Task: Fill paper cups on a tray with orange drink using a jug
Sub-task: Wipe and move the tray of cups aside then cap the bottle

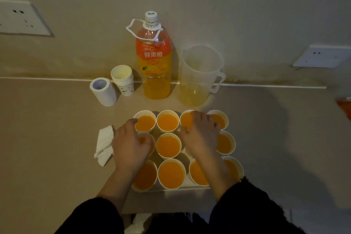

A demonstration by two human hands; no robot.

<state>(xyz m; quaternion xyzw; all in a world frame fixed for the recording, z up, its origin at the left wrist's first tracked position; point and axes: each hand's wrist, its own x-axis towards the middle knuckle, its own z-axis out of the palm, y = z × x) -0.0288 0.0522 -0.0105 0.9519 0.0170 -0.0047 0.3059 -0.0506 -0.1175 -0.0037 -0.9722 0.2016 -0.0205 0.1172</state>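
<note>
Your left hand (131, 146) hangs palm down over the left column of the paper cups (168, 145). Its fingers are curled down onto the middle-row cup and one fingertip reaches the rim of the far-left cup. I cannot tell whether it truly grips that cup or only rests on it. The forearm comes up from the near edge of the tabletop (47, 138) in a dark sleeve (91, 216).

The cups stand on the tray (190, 188) in three rows of four, and every one you can see holds orange drink.

Your right hand (201, 135) lies palm down over the third column, hiding the middle-row cup. Its fingers are spread apart and only lightly bent, with the tips on the rims of the two far-right cups.

The jug (201, 74) stands upright near the tabletop's far edge, beyond your right hand and apart from both hands. Its handle points right and it holds a little pale drink at the bottom. Left of it stands the orange drink bottle (156, 59), capped.
</note>
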